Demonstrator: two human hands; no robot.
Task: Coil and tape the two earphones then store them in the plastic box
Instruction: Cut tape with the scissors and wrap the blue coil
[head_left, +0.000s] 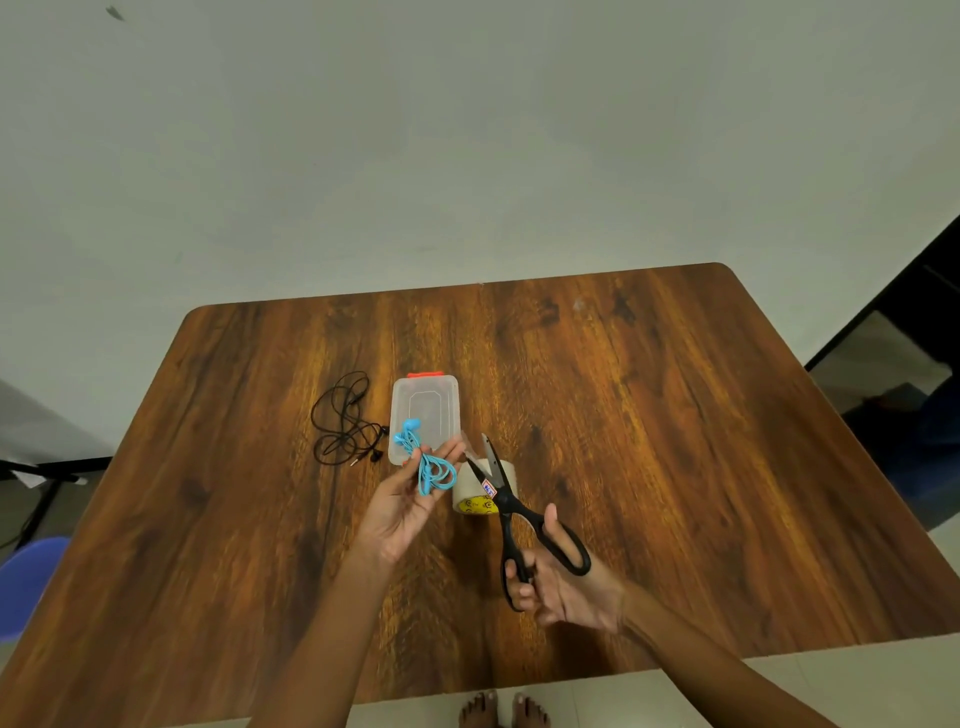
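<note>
My left hand (410, 499) holds the coiled blue earphones (423, 460) just in front of the clear plastic box (431, 405), which lies on the table with its red-latched lid on. My right hand (558, 587) grips black scissors (514, 512) by the handles, blades apart and pointing toward a clear strip of tape stretched between my left fingers and the tape roll (475, 493). The roll stands under the scissors. The black earphones (345, 418) lie loose and uncoiled to the left of the box.
Everything sits on a wooden table (675, 441) pushed against a pale wall. A blue chair (26, 582) stands at the left edge. Bare feet show below the table's near edge.
</note>
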